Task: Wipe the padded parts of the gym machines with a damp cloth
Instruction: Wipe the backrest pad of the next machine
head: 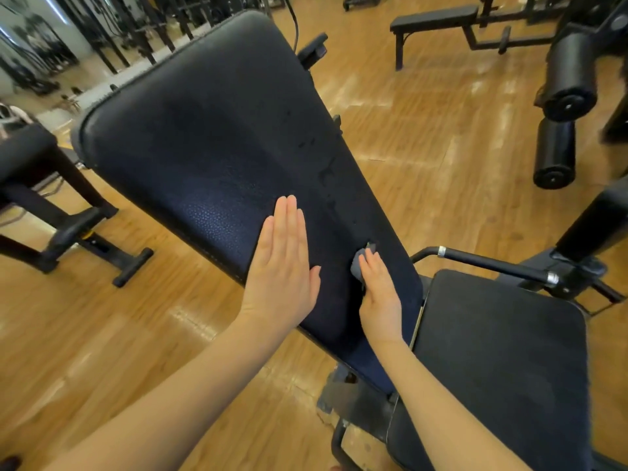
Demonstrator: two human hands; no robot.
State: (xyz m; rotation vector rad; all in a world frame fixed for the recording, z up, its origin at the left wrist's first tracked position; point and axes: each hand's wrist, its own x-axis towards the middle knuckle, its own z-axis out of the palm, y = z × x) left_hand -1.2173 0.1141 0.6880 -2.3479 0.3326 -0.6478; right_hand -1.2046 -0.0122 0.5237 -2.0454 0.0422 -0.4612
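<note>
My left hand (283, 266) lies flat on the long black back pad (210, 137) of the bench, fingers straight and pressed side by side, palm down near the pad's lower, narrower end. Just to the right of it on the same pad, my right hand (379, 294) presses a small grey cloth (360, 263) against the leather; my fingers reach over the cloth, which bunches out past my fingertips and along the thumb side, though I cannot tell how tightly they curl round it. Up the pad from the cloth, along its right edge, dark wet streaks (326, 171) show on the surface. The pad tilts upward away from me, widening toward its far end. Below and to the right of the pad's lower end sits the black seat pad (503, 351), apart from my hands, with a black handle bar (486, 263) arching just beyond it. Further right of the pad stand two black roller pads (560, 107), and beyond its far end a flat bench (435, 18) stands on the wooden floor (424, 130).
</note>
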